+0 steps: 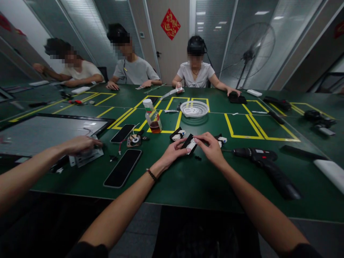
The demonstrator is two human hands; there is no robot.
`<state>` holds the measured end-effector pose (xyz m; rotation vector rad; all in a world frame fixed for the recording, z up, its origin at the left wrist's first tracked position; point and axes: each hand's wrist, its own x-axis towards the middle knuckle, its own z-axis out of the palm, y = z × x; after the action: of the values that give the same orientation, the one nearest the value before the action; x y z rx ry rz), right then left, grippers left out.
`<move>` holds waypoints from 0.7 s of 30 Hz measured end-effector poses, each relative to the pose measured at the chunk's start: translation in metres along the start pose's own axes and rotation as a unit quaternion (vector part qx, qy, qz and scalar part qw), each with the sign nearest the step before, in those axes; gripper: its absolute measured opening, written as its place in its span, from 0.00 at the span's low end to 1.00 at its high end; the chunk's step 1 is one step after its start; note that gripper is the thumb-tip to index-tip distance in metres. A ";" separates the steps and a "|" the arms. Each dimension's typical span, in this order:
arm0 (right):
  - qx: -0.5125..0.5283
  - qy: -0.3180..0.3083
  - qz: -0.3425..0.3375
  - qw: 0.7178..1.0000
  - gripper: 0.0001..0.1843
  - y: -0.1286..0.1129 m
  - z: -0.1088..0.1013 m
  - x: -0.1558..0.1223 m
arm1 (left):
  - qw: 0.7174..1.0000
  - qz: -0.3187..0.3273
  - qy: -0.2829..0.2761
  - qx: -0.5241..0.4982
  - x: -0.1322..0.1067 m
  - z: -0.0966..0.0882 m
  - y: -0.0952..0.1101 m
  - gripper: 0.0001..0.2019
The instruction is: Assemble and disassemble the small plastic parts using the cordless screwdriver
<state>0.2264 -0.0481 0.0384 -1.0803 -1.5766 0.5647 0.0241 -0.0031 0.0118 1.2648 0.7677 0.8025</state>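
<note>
Between my two hands is a small flat piece with a black edge and a white face, tilted up off the table. My left hand, with a beaded bracelet on the wrist, grips its left side with thumb and fingers. The fingertips of my right hand pinch at its upper right part. A similar black-and-white piece lies just behind my left hand. Another such piece sits behind my right hand, partly hidden by it. A tiny black part rests on the table below the held piece.
A cordless drill lies right of my right hand. Two phones lie left, near a small wired device. Behind stand a bottle and a white basket. A neighbour's hand reaches in left; several people sit opposite.
</note>
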 end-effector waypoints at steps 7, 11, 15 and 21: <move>0.064 0.035 0.013 0.997 0.10 0.006 0.011 -0.007 | 0.994 0.086 0.008 0.065 0.006 0.003 -0.007 0.40; 0.083 0.037 0.006 0.996 0.11 -0.002 0.015 -0.010 | 0.983 0.129 0.051 0.116 0.004 0.003 -0.004 0.40; 0.092 0.040 0.025 0.995 0.15 -0.006 0.021 -0.014 | 0.974 0.163 0.090 0.132 -0.001 0.011 0.001 0.40; 0.151 0.049 0.076 0.984 0.25 0.008 0.028 -0.013 | 0.979 0.178 0.072 0.073 -0.004 0.017 0.003 0.40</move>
<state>0.2026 -0.0508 0.0169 -0.9854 -1.2823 0.8129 0.0365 -0.0144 0.0176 1.5125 0.7353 1.1544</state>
